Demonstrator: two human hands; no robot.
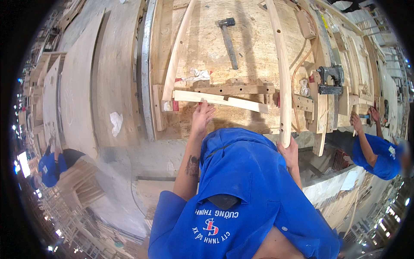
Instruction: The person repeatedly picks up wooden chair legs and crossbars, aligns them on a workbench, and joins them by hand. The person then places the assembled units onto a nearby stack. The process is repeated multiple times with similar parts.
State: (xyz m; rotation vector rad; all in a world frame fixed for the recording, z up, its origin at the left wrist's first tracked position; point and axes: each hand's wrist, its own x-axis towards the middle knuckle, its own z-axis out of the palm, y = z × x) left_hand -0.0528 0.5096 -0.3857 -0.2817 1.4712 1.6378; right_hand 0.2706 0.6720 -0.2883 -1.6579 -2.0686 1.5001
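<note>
My left hand (202, 117) grips the near edge of a pale notched wooden slat (200, 96), its fingertips over the wood. The slat runs sideways in front of a wooden bar with drilled holes (235, 90). My right hand (289, 152) is closed around the near end of a long wooden rail (282, 69), which stretches away from me across the workbench and has holes near its ends. Part of that hand is hidden behind the rail and my blue shirt. A second curved rail (174, 56) lies farther left, its lower end by the slat's left end.
A hammer (228, 43) lies on the plywood bench top (250, 43). At the right are a black nail gun (330, 79) and an orange hose (297, 69). Large boards (77, 82) lie at the left. Co-workers in blue stand at the right (377, 155) and left (52, 167).
</note>
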